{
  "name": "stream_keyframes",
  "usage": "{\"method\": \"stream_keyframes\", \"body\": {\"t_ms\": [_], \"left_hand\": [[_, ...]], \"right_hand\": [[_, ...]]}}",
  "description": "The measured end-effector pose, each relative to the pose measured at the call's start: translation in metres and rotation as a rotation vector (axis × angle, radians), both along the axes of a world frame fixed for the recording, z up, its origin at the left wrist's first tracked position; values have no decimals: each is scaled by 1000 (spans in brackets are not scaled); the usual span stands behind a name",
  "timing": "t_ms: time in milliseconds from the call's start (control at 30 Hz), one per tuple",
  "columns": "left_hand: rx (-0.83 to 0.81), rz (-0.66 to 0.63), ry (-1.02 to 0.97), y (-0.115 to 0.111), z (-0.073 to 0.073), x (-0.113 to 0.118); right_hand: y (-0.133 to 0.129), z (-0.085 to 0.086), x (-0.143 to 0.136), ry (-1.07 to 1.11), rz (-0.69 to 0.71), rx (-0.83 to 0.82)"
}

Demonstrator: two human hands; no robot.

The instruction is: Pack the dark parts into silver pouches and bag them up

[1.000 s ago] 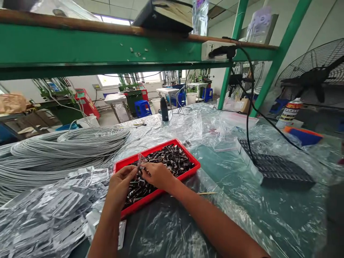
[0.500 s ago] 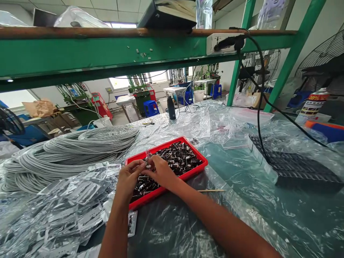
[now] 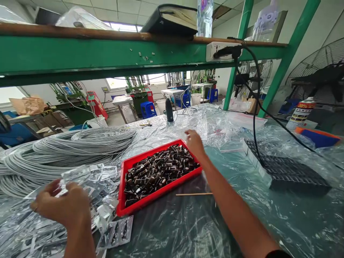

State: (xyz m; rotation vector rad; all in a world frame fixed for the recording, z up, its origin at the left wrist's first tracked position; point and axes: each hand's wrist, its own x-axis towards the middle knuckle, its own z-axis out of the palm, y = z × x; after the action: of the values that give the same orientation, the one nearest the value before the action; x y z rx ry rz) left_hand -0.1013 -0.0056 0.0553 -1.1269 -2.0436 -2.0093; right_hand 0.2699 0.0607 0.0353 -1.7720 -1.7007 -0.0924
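Note:
My left hand point(image 3: 64, 206) hovers over a heap of clear plastic packets point(image 3: 45, 233) at the left, fingers spread and slightly blurred. Shiny plastic shows between its thumb and fingers. Beyond the far right corner of a red tray point(image 3: 158, 196) is my right hand point(image 3: 195, 144). Its fingers are loosely curled and a little apart, with nothing visible in them. Many small dark cylindrical parts point(image 3: 161, 168) with pale ends fill the tray. By the tray's near left corner lies a clear packet point(image 3: 118, 233) with small dark pieces inside.
Coils of grey cable point(image 3: 80, 147) lie behind the packets. A thin wooden stick point(image 3: 194, 194) rests in front of the tray. At right stands a black ridged bin point(image 3: 292, 170), with a black cord point(image 3: 255, 118) hanging down to it. A dark bottle point(image 3: 169, 110) stands farther back, below a green shelf beam point(image 3: 107, 53).
My hands, together over the tray before with a small item between them, have parted. The left moved left and nearer over the packets; the right moved right and farther back.

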Motion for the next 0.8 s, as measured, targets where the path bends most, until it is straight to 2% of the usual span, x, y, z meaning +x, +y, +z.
{"method": "stream_keyframes", "body": {"t_ms": [33, 100, 167, 233, 433, 600, 700, 800], "left_hand": [[43, 45, 14, -4, 4, 3], [104, 81, 27, -9, 11, 14], [115, -2, 46, -9, 15, 25], [114, -81, 52, -9, 17, 34], [134, -259, 41, -19, 28, 53], [91, -488, 242, -62, 40, 83], [24, -651, 400, -102, 33, 94], [-67, -808, 553, -145, 10, 94]], "right_hand": [[11, 0, 23, -129, 13, -155], [27, -6, 56, -215, 107, -281], [29, -19, 73, -274, 206, -338], [18, -33, 79, -334, 230, -353], [-67, -57, 93, -495, 129, -349], [-138, -74, 119, -412, 95, -353], [-173, -72, 129, -339, 31, -409], [-206, -57, 118, -180, -9, -419]]}}
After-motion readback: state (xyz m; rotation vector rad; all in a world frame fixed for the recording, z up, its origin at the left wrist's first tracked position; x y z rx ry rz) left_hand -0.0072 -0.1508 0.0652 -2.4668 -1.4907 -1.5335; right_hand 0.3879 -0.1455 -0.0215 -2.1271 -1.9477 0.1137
